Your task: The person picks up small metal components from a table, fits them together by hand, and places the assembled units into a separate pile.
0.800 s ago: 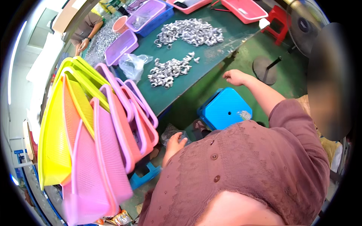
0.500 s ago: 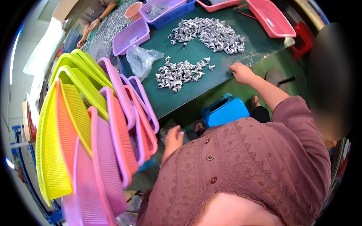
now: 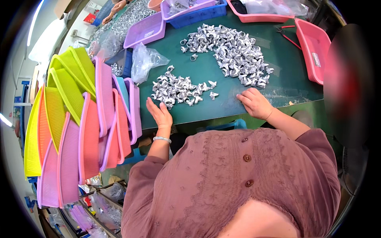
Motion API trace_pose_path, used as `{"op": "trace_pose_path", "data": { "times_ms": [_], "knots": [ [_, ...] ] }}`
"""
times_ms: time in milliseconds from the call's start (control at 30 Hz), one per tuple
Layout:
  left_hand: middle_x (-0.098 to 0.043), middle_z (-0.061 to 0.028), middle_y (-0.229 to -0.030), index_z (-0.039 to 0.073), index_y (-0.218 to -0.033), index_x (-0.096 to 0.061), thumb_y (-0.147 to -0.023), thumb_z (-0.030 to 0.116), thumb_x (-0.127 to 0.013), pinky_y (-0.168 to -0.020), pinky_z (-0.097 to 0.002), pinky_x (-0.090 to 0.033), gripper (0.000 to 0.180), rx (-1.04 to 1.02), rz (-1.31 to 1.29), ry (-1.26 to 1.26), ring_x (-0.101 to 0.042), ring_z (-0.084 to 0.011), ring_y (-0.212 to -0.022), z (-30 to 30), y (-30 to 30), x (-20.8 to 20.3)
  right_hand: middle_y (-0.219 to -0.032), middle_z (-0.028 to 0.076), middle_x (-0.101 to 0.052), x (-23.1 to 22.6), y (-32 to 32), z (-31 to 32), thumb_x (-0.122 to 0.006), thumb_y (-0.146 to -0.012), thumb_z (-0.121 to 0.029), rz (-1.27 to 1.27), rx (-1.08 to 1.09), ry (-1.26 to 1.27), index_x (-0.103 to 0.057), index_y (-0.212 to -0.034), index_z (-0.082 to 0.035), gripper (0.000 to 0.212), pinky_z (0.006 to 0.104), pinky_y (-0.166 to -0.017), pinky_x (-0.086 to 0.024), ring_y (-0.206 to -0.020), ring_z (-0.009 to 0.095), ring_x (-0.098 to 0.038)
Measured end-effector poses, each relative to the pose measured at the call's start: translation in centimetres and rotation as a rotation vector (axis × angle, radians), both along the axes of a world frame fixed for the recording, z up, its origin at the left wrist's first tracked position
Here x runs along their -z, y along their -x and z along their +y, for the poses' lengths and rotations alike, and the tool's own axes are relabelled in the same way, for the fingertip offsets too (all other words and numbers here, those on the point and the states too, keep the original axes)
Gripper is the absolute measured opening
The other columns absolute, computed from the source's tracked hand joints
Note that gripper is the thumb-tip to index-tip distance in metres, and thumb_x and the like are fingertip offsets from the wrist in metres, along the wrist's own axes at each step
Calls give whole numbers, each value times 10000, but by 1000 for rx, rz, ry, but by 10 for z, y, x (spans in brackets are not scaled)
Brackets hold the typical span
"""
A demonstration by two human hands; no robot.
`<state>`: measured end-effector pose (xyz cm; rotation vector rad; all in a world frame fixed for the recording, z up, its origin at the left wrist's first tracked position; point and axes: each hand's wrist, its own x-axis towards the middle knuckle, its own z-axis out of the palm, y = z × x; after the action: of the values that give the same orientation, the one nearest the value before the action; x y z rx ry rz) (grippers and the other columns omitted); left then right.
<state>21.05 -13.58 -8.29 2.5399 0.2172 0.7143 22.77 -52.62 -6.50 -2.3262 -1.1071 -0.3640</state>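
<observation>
A smaller pile of silver ring-shaped metal parts (image 3: 174,88) lies on the green table (image 3: 202,109), with a few loose pieces at its right side. My left hand (image 3: 160,116) is at the table's near edge beside this pile, fingers stretched out and nothing in it. My right hand (image 3: 256,104) rests at the near edge further right. Its fingers are loosely bent, and no object shows in them. Beyond it spreads a larger heap of the same metal parts (image 3: 240,53).
Stacked yellow-green, orange, pink and purple baskets (image 3: 89,135) stand left. A clear plastic bag (image 3: 146,61), a purple tray (image 3: 145,33) and a blue basket (image 3: 194,18) line the table's far left. A pink tray (image 3: 311,51) lies right. Another person's hands (image 3: 113,12) are at far left.
My body has come closer to the table. My left hand has risen from below the edge to beside the smaller pile. My right hand stays at the edge, its fingers more bent.
</observation>
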Motion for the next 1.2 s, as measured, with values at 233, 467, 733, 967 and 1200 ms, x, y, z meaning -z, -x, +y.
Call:
{"op": "trace_pose_path", "data": {
  "times_ms": [233, 467, 733, 967, 1200],
  "knots": [
    [-284, -280, -1368, -58, -1364, -227, -925, 242, -414, -1061, -471, -204, 563, 66, -127, -30, -273, -431, -1266, 0, 2, 18, -874, 86, -522, 5, -1, -2, -612, -685, -21, -49, -47, -22, -564, -1050, -28, 368, 355, -754, -425, -803, 270, -484],
    [-338, -269, -1339, -47, -1334, -300, -943, 291, -400, -1046, -486, -212, 527, 142, -209, -117, -292, -434, -1252, 3, 2, 24, -903, 95, -543, 11, 5, -1, -615, -732, -47, -68, 22, -25, -582, -976, -31, 247, 358, -783, -430, -860, 281, -508],
    [-391, -146, -1357, 81, -1274, -456, -767, 355, -633, -1039, -574, -100, 603, 396, -155, -469, -286, -372, -1297, -49, 2, -18, -848, 87, -573, 11, -2, -11, -611, -763, -77, 8, 135, -74, -603, -950, -54, 188, 357, -733, -452, -835, 279, -542],
    [-492, -134, -1211, 78, -1228, -493, -775, 319, -633, -1018, -583, -189, 532, 821, 15, -549, -418, -319, -1191, -132, -48, -43, -912, 76, -555, -25, -42, 13, -642, -732, -116, -212, 386, 60, -587, -1054, -79, 329, 373, -791, -416, -901, 262, -529],
    [-549, -112, -1017, 30, -1131, -535, -754, 147, -615, -1005, -527, -283, 403, 1000, 136, -452, -532, -274, -1004, -126, -64, -27, -962, 62, -529, -26, -74, 21, -663, -700, -90, -111, 367, 275, -626, -1004, -91, 307, 372, -833, -380, -934, 252, -494]
  ]
}}
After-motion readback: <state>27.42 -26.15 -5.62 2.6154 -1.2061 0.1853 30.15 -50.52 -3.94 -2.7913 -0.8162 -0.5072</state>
